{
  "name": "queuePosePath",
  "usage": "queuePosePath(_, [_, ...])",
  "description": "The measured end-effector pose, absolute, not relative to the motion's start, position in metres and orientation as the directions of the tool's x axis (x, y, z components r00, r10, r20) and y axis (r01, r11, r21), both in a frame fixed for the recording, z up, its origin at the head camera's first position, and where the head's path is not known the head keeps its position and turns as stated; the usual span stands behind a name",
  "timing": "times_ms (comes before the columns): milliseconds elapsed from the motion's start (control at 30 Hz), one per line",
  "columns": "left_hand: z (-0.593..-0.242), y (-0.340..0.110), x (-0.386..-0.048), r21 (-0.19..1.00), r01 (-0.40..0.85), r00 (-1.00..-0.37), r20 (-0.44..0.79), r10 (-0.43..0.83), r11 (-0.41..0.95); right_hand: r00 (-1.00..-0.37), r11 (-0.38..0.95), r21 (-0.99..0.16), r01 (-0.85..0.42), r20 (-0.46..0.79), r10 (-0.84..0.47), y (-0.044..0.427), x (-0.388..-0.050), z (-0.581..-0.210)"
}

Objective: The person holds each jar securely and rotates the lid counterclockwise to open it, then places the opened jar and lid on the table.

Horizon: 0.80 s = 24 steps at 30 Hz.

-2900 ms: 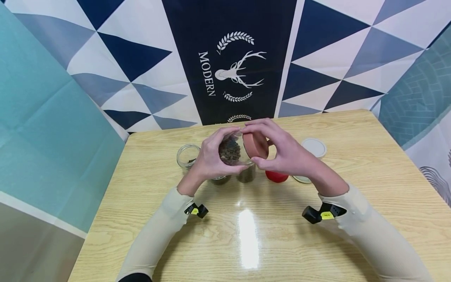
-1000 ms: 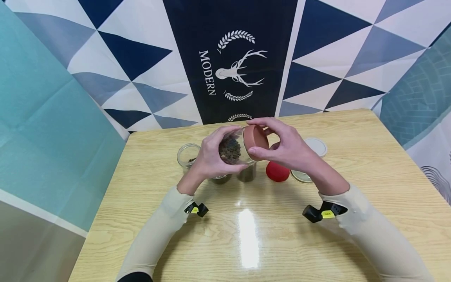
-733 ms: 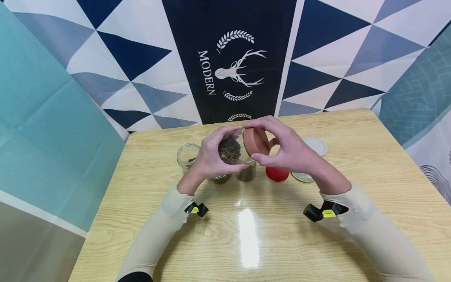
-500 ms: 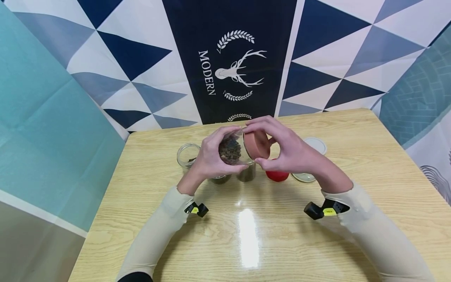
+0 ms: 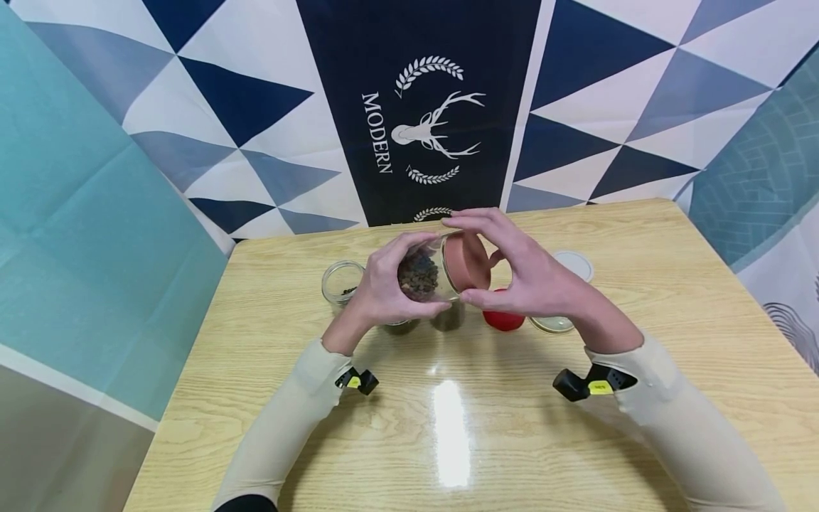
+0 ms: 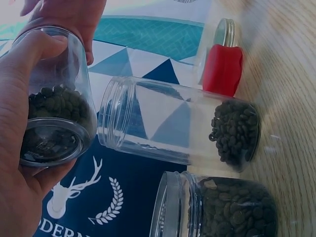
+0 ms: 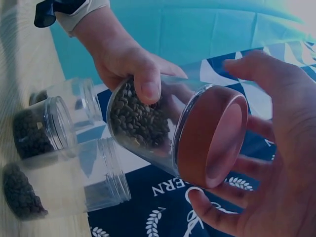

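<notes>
My left hand grips a clear glass jar, tilted on its side above the table. Dark pellets lie inside toward its base. A reddish-brown lid sits on the jar's mouth, facing right. Around the lid, my right hand spreads its thumb and fingers; the right wrist view shows gaps between the thumb and the lid. Below the held jar stands a tall clear jar with a shallow layer of dark pellets. Beside it stands a shorter jar, fuller of them.
Another open glass jar stands left of my left hand. On the table to the right are a red object, a round lid with a metallic rim and a whitish disc-shaped lid. A patterned cloth hangs behind the wooden table.
My right hand's thumb and fingers have shifted around the lid and now stand slightly off it. My left hand and the jar have stayed almost in place.
</notes>
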State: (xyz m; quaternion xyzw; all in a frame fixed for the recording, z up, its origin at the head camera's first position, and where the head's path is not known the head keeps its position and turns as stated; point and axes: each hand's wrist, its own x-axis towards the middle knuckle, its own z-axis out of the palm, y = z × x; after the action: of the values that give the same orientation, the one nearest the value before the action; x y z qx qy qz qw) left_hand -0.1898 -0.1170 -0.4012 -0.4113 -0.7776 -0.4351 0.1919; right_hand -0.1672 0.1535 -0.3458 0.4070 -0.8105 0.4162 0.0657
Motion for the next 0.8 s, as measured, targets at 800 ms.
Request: queuePosePath(800, [-0.4006,-0.1165,-0.1904,0.529,0.8,-0.598,0.662,0.452,0.284,-0.897,0.456,-0.803,-0.383,0.206,-0.391,0.1455,-0.1603,-0.3368])
